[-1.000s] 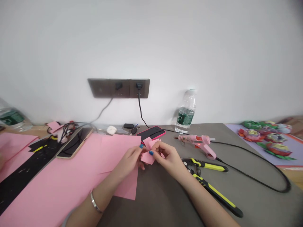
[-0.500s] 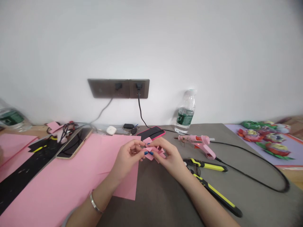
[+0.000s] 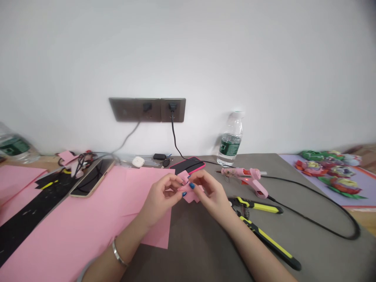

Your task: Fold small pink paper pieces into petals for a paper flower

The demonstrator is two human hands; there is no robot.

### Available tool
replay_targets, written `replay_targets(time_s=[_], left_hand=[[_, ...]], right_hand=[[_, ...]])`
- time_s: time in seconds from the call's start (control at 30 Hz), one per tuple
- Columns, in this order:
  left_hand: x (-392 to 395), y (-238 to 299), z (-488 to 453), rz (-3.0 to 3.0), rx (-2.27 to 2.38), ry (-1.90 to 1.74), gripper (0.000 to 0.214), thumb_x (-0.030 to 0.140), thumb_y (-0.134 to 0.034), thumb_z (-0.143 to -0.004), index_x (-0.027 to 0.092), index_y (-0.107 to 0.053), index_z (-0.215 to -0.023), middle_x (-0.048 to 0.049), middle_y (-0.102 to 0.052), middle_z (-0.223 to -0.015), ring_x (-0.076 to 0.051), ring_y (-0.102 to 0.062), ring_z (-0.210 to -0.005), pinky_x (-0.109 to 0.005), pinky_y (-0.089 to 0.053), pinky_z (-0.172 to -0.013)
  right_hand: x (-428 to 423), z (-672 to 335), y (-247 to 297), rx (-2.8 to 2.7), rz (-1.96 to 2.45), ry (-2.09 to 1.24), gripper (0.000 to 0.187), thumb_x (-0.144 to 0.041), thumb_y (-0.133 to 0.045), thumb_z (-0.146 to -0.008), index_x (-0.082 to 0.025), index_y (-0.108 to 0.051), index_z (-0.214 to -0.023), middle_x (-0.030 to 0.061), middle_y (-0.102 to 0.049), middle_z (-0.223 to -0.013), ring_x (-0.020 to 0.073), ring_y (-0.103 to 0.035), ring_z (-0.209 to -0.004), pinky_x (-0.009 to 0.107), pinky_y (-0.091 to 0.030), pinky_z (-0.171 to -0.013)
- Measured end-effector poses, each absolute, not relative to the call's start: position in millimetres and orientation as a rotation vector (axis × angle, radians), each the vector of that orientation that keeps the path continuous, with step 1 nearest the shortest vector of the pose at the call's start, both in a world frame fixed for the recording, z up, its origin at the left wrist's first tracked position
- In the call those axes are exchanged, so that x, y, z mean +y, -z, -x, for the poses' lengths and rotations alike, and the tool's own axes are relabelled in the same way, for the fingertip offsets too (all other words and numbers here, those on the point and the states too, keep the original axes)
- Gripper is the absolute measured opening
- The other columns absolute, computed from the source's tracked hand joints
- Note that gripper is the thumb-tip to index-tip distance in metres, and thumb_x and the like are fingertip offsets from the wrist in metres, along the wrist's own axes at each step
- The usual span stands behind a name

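Between my two hands is a small folded pink paper piece [image 3: 191,196] with several pointed flaps. My left hand [image 3: 163,194] pinches its left side between thumb and fingers. On the other side, my right hand [image 3: 210,192] grips it, the thumb lying across its upper face. Part of the folded paper is hidden behind the fingers. Large pink paper sheets [image 3: 96,219] lie under and beside my left forearm. A phone with a pink edge [image 3: 190,165] lies just beyond the hands.
Right of my hands are a pink glue gun [image 3: 243,174] with its looping cable and yellow-black pliers [image 3: 264,235]. A water bottle [image 3: 230,141] stands by the wall. Colourful paper flowers [image 3: 337,176] sit far right. Another phone [image 3: 92,178] and a white case [image 3: 138,161] are on the left.
My right thumb has moved up over the face of the folded paper, and the paper has turned slightly. Both hands stay in nearly the same place.
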State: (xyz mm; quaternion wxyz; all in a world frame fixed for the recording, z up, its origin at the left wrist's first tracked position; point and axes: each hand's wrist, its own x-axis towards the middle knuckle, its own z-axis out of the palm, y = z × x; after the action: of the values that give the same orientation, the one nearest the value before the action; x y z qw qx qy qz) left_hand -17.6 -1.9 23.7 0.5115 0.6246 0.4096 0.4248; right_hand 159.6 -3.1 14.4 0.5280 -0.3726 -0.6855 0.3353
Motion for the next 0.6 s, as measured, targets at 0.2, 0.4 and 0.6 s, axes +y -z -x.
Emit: replay_targets(time_s=[0.2,0.4,0.6], left_hand=[[-1.7,-24.3,19.2,-1.444,0.969,-1.054,0.011,0.025,-0.065,-0.083,0.018,-0.06,-0.091,-0.0012,-0.064,-0.083,-0.014,-0.063,-0.078,-0.022,-0.05,-0.066],[0.0,-22.4,21.5,-1.458,0.947,-1.121,0.01,0.025,-0.065,-0.083,0.018,-0.059,-0.088,-0.0001,-0.061,-0.081,-0.013,-0.062,-0.076,-0.023,-0.051,-0.067],[-0.7,-23.3,20.1,-1.507,0.938,-1.136,0.004,0.021,-0.063,-0.083,0.017,-0.062,-0.084,-0.0013,-0.06,-0.084,-0.014,-0.06,-0.081,-0.024,-0.053,-0.069]], right_hand=[[-3.4,-162.2,-18.2,-1.79,0.862,-0.545,0.011,-0.017,-0.052,-0.091,-0.021,-0.062,-0.091,0.0043,-0.064,-0.083,0.0181,-0.059,-0.077,0.03,-0.047,-0.069],[-2.2,-163.2,-16.8,-1.79,0.887,-0.531,0.013,-0.018,-0.057,-0.089,-0.022,-0.064,-0.099,0.0066,-0.068,-0.092,0.0209,-0.062,-0.085,0.033,-0.048,-0.075],[-1.7,-162.0,-17.7,-1.798,0.777,-0.577,0.015,-0.011,-0.056,-0.089,-0.022,-0.065,-0.093,0.0037,-0.068,-0.085,0.0174,-0.062,-0.079,0.029,-0.048,-0.071]])
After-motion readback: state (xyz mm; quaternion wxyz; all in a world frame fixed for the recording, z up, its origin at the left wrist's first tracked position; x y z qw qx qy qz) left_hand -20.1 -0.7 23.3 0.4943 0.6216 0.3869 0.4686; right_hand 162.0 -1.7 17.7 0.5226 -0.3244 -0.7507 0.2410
